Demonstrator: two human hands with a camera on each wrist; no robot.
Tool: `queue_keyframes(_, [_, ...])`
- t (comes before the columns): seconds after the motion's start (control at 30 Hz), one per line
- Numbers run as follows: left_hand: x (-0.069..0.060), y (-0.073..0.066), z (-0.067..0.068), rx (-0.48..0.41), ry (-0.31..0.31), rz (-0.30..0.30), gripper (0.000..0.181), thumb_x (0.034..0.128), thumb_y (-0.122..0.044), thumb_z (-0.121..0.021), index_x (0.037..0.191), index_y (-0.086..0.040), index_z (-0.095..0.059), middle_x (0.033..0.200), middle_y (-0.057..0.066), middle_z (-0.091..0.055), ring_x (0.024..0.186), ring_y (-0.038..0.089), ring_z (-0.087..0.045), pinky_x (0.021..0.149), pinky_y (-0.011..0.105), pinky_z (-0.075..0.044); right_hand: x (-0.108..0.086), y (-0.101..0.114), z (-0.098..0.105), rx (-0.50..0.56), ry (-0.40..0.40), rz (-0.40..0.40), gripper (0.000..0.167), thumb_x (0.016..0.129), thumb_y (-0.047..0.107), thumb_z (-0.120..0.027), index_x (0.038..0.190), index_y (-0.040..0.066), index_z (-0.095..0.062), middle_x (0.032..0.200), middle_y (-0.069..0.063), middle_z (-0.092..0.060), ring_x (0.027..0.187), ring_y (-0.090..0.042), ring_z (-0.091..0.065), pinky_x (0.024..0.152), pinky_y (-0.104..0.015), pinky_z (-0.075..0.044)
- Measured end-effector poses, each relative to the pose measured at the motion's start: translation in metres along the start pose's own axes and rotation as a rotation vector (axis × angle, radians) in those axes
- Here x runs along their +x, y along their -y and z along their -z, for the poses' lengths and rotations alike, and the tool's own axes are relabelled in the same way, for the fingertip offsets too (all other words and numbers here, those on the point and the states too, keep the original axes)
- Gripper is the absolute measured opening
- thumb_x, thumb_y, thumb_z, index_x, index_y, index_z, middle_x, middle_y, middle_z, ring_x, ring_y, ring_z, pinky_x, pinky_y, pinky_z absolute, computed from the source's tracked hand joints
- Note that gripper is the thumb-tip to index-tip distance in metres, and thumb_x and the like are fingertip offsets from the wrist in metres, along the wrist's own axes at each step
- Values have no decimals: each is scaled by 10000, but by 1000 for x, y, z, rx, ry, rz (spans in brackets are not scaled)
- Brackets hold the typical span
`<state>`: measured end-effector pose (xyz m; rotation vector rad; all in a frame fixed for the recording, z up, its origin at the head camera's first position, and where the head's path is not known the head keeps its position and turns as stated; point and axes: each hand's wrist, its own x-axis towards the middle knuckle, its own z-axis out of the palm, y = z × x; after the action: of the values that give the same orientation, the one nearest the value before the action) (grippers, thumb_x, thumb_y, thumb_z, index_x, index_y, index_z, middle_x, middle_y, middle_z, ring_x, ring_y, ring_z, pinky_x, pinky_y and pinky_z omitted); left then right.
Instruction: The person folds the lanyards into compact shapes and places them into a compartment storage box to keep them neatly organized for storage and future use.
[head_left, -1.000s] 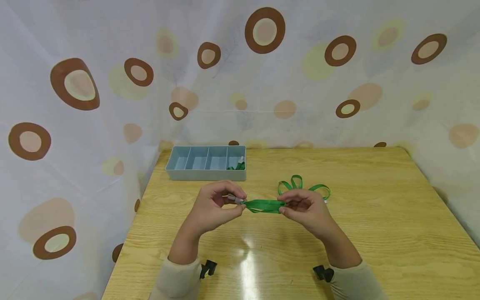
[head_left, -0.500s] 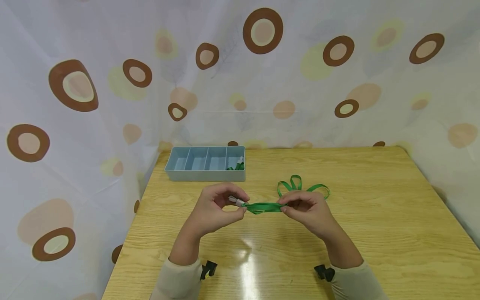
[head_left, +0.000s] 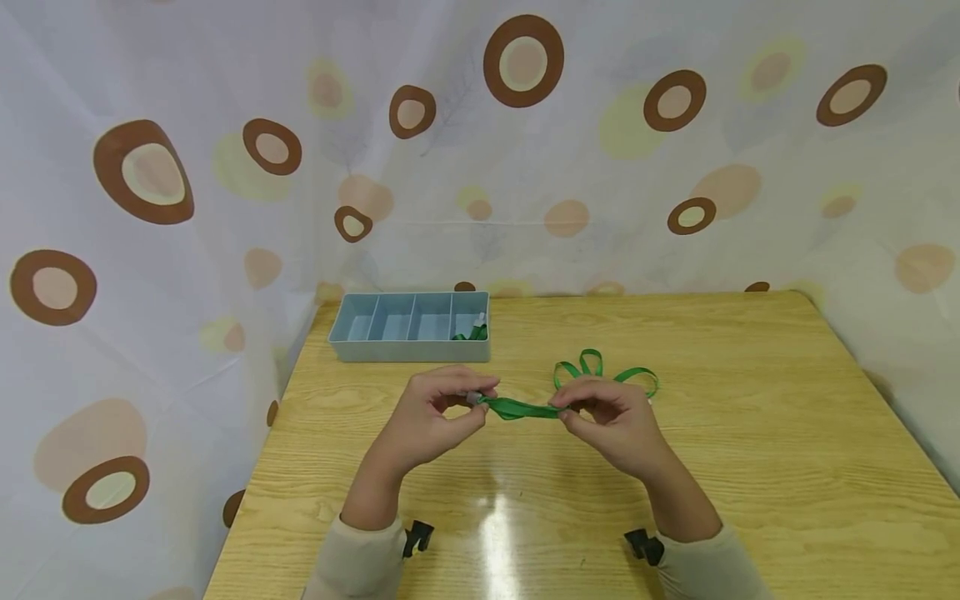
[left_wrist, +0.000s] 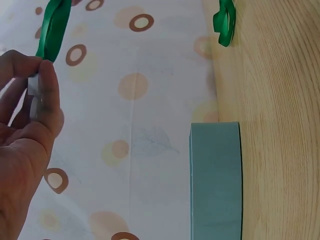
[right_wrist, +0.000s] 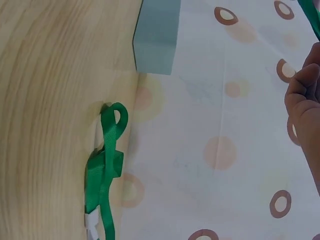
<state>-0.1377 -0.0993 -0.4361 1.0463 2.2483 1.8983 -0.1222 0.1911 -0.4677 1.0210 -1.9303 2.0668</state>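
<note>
A folded green ribbon (head_left: pixel 517 408) is stretched between the two hands above the table. My left hand (head_left: pixel 431 421) pinches its left end, where a pale clip (head_left: pixel 474 397) sits at the fingers; the left wrist view shows the clip (left_wrist: pixel 34 95) partly behind the thumb. My right hand (head_left: pixel 611 417) pinches the ribbon's other end between thumb and fingers. Behind the right hand, another green ribbon (head_left: pixel 637 372) lies looped on the table, with a white clip (right_wrist: pixel 92 222) showing in the right wrist view.
A blue-grey tray (head_left: pixel 408 351) with four compartments stands at the back left of the wooden table (head_left: pixel 750 433). Its rightmost compartment holds green ribbon (head_left: pixel 477 333) with a white clip. A patterned curtain (head_left: pixel 465 150) hangs behind and beside the table.
The held ribbon has narrowed and twisted slightly between the hands, and its right end has shifted a little left. The clip is now more covered by the left fingers. Both hands keep their pinch.
</note>
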Motion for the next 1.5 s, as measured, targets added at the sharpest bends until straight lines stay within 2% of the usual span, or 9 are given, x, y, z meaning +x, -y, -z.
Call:
queue_keyframes(0.2, [-1, -1, 0, 91, -12, 35, 229, 991, 36, -671, 1141, -52, -820, 1142, 73, -730, 1025, 191, -713, 865, 312, -630, 4, 7, -6, -65, -16, 7, 248, 898, -249, -640, 1038, -72, -740, 1100, -29, -756, 1031, -131, -702, 817, -208, -606])
queue_keyframes(0.3, [-1, -1, 0, 83, -18, 55, 193, 994, 25, -676, 1065, -68, -829, 1127, 67, -731, 987, 184, -719, 840, 312, -637, 5, 8, -9, -90, -33, 22, 271, 887, -264, -630, 1021, -59, -748, 1068, -73, -752, 986, -127, -697, 792, -206, -598])
queue_keyframes(0.53, [-2, 3, 1, 10, -23, 91, 186, 1005, 30, -662, 1055, -60, -817, 1124, 86, -734, 836, 252, -752, 721, 338, -655, 7, 7, -12, -93, -39, 101, 327, 846, -314, -607, 993, -63, -757, 1032, -133, -744, 1000, -152, -710, 803, -200, -602])
queue_keyframes(0.8, [-2, 8, 2, -85, -49, 18, 107, 966, 49, -716, 1012, 18, -807, 1070, 209, -739, 926, 159, -738, 809, 304, -658, 9, 7, -15, -106, -21, 171, 349, 816, -329, -616, 984, -61, -762, 1018, -165, -736, 1006, -149, -711, 785, -200, -582])
queue_keyframes(0.93, [-2, 9, 3, -149, -55, -23, 81, 955, 75, -720, 997, 66, -788, 1033, 258, -721, 885, 145, -731, 771, 293, -653, 10, 7, -17, -97, -21, 207, 361, 808, -334, -606, 990, -65, -761, 1023, -167, -739, 1014, -156, -714, 797, -201, -579])
queue_keyframes(1.03, [-1, 11, 2, -156, -102, -28, 76, 970, 48, -726, 1016, 67, -785, 1019, 250, -726, 862, 140, -734, 756, 309, -654, 10, 6, -18, -106, -24, 228, 398, 804, -330, -610, 1016, -37, -775, 1040, -158, -743, 1019, -161, -714, 801, -207, -573])
queue_keyframes(1.17, [0, 11, 2, -149, -195, 26, 231, 975, 15, -741, 1204, 34, -765, 1046, 241, -747, 900, 118, -761, 802, 328, -667, 10, 5, -21, -118, -21, 232, 445, 804, -330, -618, 1041, 5, -788, 1059, -146, -743, 1033, -165, -716, 814, -202, -583])
queue_keyframes(1.27, [0, 11, 2, -165, -217, 51, 376, 951, 49, -752, 1322, 28, -695, 1084, 276, -731, 933, 144, -770, 822, 334, -668, 10, 5, -22, -129, -26, 221, 456, 805, -334, -617, 1032, 21, -792, 1064, -125, -745, 1046, -164, -721, 850, -201, -608])
queue_keyframes(1.5, [1, 6, 5, -255, -256, 138, 537, 883, 90, -793, 1329, -34, -520, 1112, 105, -686, 837, 168, -750, 772, 281, -650, 8, 4, -23, -184, -39, 224, 439, 800, -321, -635, 994, 37, -799, 1036, -135, -739, 1012, -172, -729, 848, -209, -622])
